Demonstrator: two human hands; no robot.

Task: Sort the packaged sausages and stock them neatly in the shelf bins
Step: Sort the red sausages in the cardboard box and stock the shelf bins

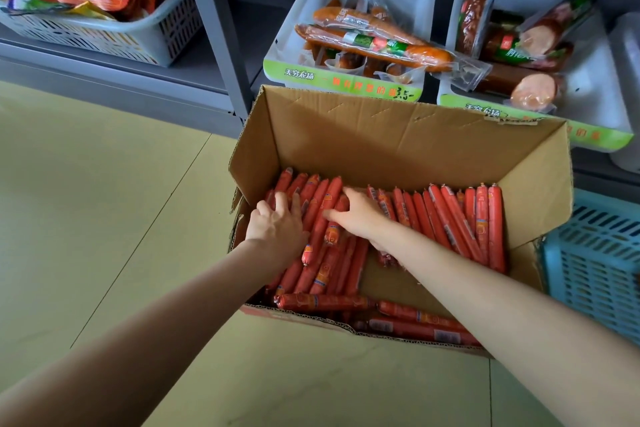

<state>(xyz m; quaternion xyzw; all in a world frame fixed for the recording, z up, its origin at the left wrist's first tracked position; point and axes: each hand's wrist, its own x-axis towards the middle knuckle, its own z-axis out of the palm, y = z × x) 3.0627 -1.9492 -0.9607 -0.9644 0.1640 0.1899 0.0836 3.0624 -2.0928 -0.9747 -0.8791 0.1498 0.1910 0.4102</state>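
Red sausages point(450, 218) in tight film lie packed in an open cardboard box point(398, 135) on the floor, at the centre of the view. Most lie in a row running from 6 toward 12 o'clock; a few lie crosswise along the box's near edge, and bare cardboard shows between the two lots, so the box is only partly full.

Both hands are down in the box at its 9 o'clock end. The left hand point(277, 225) lies on the leftmost sticks with fingers spread and fairly straight, pressing rather than gripping. The right hand point(356, 213) sits just beside it, fingers bent over a few sticks between the two hands; whether it has truly closed on them I cannot tell.

At 12 o'clock, on the lowest shelf, a white bin point(346, 80) holds long orange sausages in clear packs, and a second bin point(588, 87) at 1 o'clock holds thicker, darker ones. A blue basket point(595, 253) stands at 3 o'clock, and a grey basket point(104, 31) of snack bags at 10 o'clock.

By my judgement the work is early to midway: two bins carry stock, loosely laid, while dozens of red sticks are still to be shelved.
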